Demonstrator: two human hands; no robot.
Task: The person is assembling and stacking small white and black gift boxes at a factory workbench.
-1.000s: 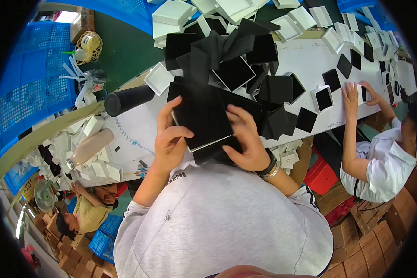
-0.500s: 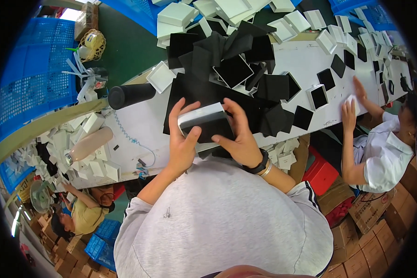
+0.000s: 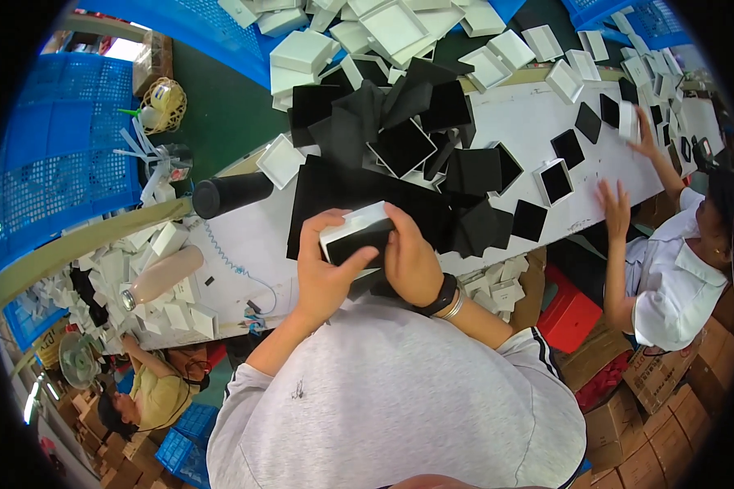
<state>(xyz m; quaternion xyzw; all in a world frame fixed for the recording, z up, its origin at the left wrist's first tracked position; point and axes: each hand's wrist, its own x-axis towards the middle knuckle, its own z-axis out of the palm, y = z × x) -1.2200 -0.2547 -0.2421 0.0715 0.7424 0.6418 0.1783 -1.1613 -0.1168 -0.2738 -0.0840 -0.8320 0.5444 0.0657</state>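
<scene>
Shirt: pale grey [image 3: 400, 399], dark stripes on the sleeves, nearest the camera.
Right wrist: black band [image 3: 438, 295] with a silver-coloured bangle [image 3: 455, 307] beside it.
Right hand [image 3: 413, 262]: half curled, cupped against the box's right end, index finger at its upper corner.
Left hand [image 3: 324, 265]: partly closed around the box's left end, thumb lying across the black face.
Box [image 3: 353, 244]: one, small, white-edged with a black face, tilted, held between both hands in front of the shirt.
Black sheet [image 3: 334, 196]: large, flat on the white table [image 3: 497, 110], just beyond the box.
Small white boxes [image 3: 497, 287]: a cluster, right of the right wrist.
Red container [image 3: 569, 310]: one, below table level, right.
Black cylinder [image 3: 232, 194]: one, lying left of the sheet.
Coiled cord [image 3: 230, 259]: light blue, on the table, left.
Bottle [image 3: 165, 277]: pinkish, lying among white boxes.
Black pieces [image 3: 359, 114]: a heap beyond the sheet, some in white trays.
Co-worker, right: white shirt [image 3: 669, 301]; one hand at a white box [image 3: 629, 121], the other with fingers spread.
White trays and lids [image 3: 395, 33]: a pile, far edge.
Crates [image 3: 57, 147]: blue, perforated, far left.
</scene>
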